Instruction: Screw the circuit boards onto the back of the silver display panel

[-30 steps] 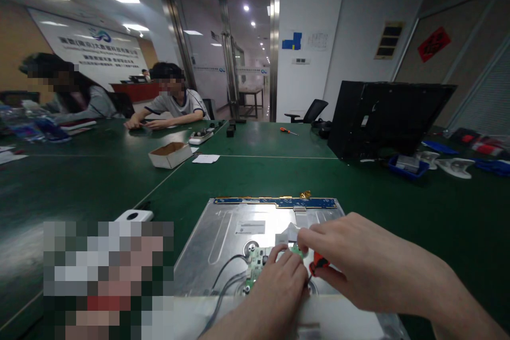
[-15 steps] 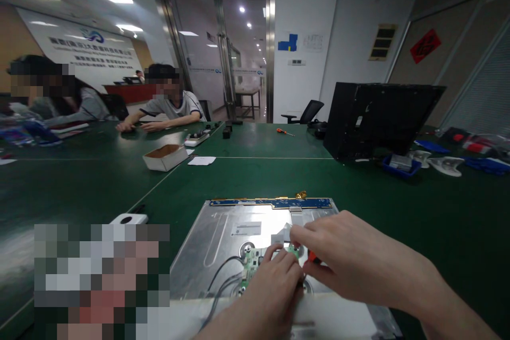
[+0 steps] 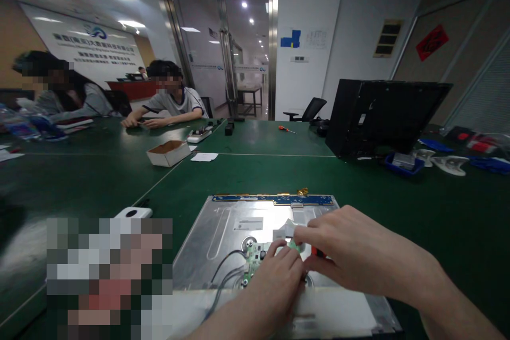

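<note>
A flat metal-backed display panel (image 3: 223, 223) lies in front of me, with a small green circuit board (image 3: 255, 255) on its back. My left hand (image 3: 279, 271) is bent over the circuit board, its curled fingers pressing on it; the thumb is hidden. My right hand (image 3: 334, 244) is closed beside it, fingertips pinching the edge of a lifted strip of silvery tape (image 3: 283, 229). A red-orange tool handle (image 3: 317, 252), mostly covered, shows inside the same hand. Dark cables (image 3: 223, 284) run from the board's left side.
A blue circuit strip (image 3: 247, 199) edges the panel's far side. On the green table (image 3: 258, 175) are an open cardboard box (image 3: 169, 154), an orange screwdriver (image 3: 286, 129), a blue tray (image 3: 404, 164) and a black monitor housing (image 3: 390, 117). Two people (image 3: 175, 98) sit at the far left.
The camera view has shifted slightly. Both hands keep nearly the same place over the circuit board, and the tape strip is still at the right fingertips.
</note>
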Demonstrator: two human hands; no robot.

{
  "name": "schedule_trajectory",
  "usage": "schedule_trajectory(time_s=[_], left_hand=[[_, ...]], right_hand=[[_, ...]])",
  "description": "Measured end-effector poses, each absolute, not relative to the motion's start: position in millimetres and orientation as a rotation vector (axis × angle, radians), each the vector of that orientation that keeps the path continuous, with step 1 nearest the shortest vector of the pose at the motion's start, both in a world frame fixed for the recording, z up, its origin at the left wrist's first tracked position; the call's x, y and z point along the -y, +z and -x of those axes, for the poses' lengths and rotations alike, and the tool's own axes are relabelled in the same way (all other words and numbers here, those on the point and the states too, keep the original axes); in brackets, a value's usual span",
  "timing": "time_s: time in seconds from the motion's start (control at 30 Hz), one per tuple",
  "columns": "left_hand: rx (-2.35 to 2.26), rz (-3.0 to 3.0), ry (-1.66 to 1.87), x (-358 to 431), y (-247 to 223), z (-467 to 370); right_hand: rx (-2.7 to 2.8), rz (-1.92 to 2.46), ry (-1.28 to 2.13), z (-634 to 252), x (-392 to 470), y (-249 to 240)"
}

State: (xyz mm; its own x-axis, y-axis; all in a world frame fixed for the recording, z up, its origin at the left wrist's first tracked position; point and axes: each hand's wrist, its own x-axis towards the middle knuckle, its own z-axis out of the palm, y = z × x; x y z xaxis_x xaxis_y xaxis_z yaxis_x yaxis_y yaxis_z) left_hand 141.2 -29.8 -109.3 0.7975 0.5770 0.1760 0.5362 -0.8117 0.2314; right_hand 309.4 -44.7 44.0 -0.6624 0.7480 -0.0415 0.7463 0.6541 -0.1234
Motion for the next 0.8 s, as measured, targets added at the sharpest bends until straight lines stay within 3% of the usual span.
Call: schedule_trajectory(time_s=[0.8], left_hand=[[-0.906, -2.783, 0.411, 30.2, -110.1, -140.3]], right_hand=[[2.816, 1.316, 0.129, -308.2, 46.9, 42.0]])
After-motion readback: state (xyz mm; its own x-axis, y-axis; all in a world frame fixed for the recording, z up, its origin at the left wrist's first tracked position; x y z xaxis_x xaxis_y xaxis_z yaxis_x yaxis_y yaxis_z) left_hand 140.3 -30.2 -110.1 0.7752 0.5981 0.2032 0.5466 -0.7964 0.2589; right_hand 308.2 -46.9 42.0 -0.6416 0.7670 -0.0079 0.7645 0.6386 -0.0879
